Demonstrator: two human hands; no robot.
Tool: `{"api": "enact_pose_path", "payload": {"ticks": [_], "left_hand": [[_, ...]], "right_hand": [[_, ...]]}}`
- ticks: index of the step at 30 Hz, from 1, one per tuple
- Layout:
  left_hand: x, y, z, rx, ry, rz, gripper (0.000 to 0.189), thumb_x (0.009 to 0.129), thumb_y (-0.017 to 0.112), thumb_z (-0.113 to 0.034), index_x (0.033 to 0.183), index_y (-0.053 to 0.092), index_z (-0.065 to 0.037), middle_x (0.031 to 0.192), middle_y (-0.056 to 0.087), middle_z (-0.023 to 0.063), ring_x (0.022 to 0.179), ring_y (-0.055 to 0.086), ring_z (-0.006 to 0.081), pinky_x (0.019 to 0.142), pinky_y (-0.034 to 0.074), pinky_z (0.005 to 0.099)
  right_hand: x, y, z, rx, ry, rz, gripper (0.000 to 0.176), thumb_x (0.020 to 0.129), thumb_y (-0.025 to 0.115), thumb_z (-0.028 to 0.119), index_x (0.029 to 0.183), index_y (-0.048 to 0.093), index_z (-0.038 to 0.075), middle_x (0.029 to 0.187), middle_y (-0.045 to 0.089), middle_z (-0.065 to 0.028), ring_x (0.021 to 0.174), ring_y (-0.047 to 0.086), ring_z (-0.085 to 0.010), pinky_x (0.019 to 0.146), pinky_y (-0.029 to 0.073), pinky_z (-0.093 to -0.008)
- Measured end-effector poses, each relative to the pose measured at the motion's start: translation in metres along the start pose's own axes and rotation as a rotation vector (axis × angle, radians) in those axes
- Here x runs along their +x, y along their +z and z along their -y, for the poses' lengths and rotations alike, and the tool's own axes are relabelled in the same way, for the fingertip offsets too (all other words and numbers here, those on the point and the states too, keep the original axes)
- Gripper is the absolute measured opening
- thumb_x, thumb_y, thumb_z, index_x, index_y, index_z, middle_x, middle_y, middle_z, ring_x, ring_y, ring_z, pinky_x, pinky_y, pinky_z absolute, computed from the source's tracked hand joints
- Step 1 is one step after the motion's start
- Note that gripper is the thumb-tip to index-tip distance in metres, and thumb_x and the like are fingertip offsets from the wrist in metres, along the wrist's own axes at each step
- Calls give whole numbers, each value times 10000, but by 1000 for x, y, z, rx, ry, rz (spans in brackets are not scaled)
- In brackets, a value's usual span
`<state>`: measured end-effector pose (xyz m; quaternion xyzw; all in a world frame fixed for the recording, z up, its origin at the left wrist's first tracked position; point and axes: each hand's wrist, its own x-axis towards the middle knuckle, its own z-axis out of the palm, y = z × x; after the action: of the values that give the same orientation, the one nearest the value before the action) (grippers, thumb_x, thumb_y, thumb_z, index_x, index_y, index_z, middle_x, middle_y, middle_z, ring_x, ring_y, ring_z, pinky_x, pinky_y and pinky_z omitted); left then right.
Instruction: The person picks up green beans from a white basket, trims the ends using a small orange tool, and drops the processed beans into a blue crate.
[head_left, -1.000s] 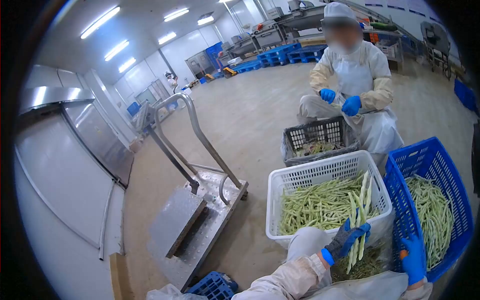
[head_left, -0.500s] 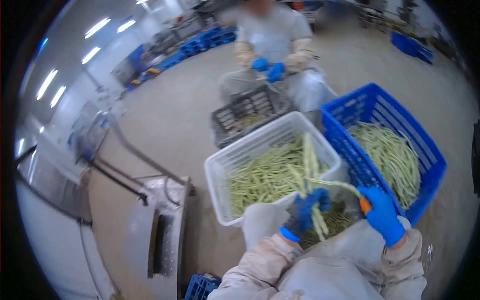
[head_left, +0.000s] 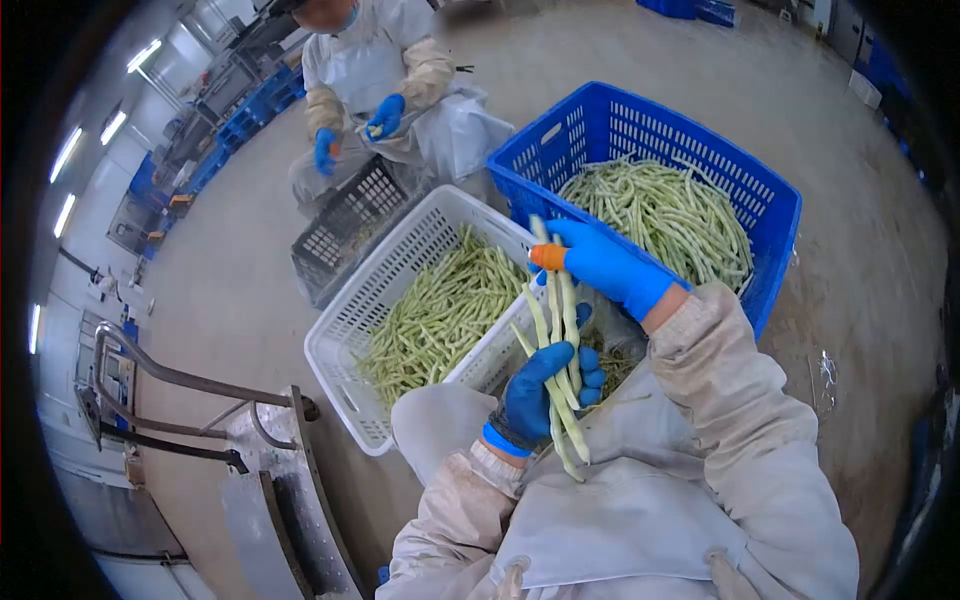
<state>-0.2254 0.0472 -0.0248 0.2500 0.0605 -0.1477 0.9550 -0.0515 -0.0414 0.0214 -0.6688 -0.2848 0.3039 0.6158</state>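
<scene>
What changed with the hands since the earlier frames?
The right hand has moved from beside the blue crate to grip the upper ends of the beans in the left hand. The left hand still holds its bunch; blue crate and white crate stay put.

I'm facing a broad beige-grey floor [head_left: 230,260], which is stretching toward pale walls [head_left: 97,215] on my left. Tube lights [head_left: 66,155] are glowing in a row there, blue pallets [head_left: 238,130] are lying farther off, and a metal trolley [head_left: 270,435] is standing near me.
</scene>
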Motion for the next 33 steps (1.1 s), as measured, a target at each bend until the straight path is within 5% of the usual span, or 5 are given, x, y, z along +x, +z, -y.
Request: {"api": "enact_pose_path", "payload": {"ticks": [5, 12, 16, 22, 33], "left_hand": [[-7, -4, -2, -147, -19, -116, 489, 883, 537, -225, 1336, 387, -118, 1089, 586, 123, 1007, 588, 260, 838, 519, 393], [-4, -29, 5, -102, 110, -123, 442, 887, 540, -189, 1299, 413, -87, 967, 551, 71, 818, 565, 182, 714, 515, 346], [-7, -32, -15, 46, 391, -298, 501, 899, 545, -169, 1358, 349, -134, 993, 544, 49, 815, 564, 157, 719, 520, 336], [-10, -29, -29, 232, 615, -344, 415, 914, 543, -162, 1293, 394, -87, 991, 568, 63, 817, 577, 157, 716, 521, 343], [-15, -21, -27, 446, 712, -406, 521, 912, 526, -143, 1380, 298, -116, 982, 559, 79, 781, 577, 176, 688, 517, 354]], "right_hand": [[-5, 27, -28, -52, 99, 111, 337, 873, 611, 222, 1143, 543, 32, 852, 615, -62, 762, 575, -111, 692, 480, -273], [-39, 34, -40, -187, -274, -186, 432, 862, 612, 250, 1222, 520, 30, 944, 619, -103, 807, 571, -154, 715, 474, -313], [-74, 13, -21, -169, -54, -37, 327, 852, 600, 207, 1135, 586, 43, 1009, 603, -108, 868, 566, -199, 765, 460, -341], [-112, 41, -61, -653, -401, 204, 225, 791, 544, 103, 999, 624, 71, 987, 573, -134, 957, 507, -334, 829, 408, -411], [-109, 68, -72, -453, -190, 164, 184, 786, 545, 100, 928, 645, 38, 883, 608, -164, 843, 541, -351, 750, 428, -430]]}}
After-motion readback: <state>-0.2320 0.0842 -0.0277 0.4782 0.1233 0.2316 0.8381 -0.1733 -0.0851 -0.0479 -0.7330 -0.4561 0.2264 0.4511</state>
